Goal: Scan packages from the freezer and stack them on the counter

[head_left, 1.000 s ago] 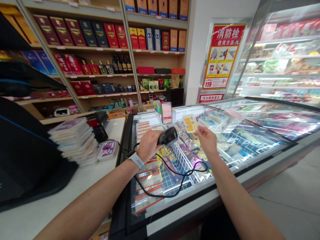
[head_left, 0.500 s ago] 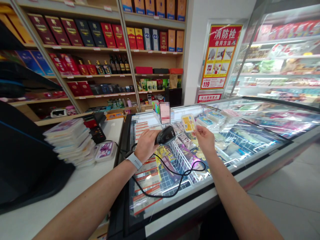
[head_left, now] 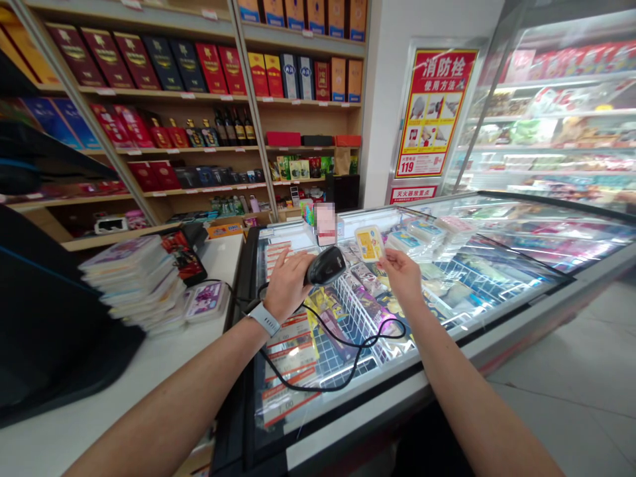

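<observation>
My left hand (head_left: 287,283) is wrapped round a black handheld barcode scanner (head_left: 326,265), its head pointing right. A black cable (head_left: 348,384) loops from it over the freezer's glass lid. In my right hand (head_left: 403,277) a flat plastic box with a yellow label (head_left: 370,244) is pinched at its lower right corner, its label tilted up. The box is held just right of the scanner, apart from it. Beyond my right hand, similar boxes with blue labels (head_left: 410,240) are stacked on the glass. My left fingers' grip on the scanner handle is partly hidden.
Left of the freezer (head_left: 358,437), a white counter (head_left: 163,377) carries a tall stack of plastic boxes (head_left: 136,281), a single purple-labelled box (head_left: 206,299) and a black card terminal (head_left: 183,255). A dark monitor (head_left: 50,311) stands at far left. Price tags (head_left: 288,371) line the freezer's left side.
The view has shifted slightly, so everything sits a little further left. Both hands keep their holds, with the scanner and yellow-labelled box at nearly the same distance.
</observation>
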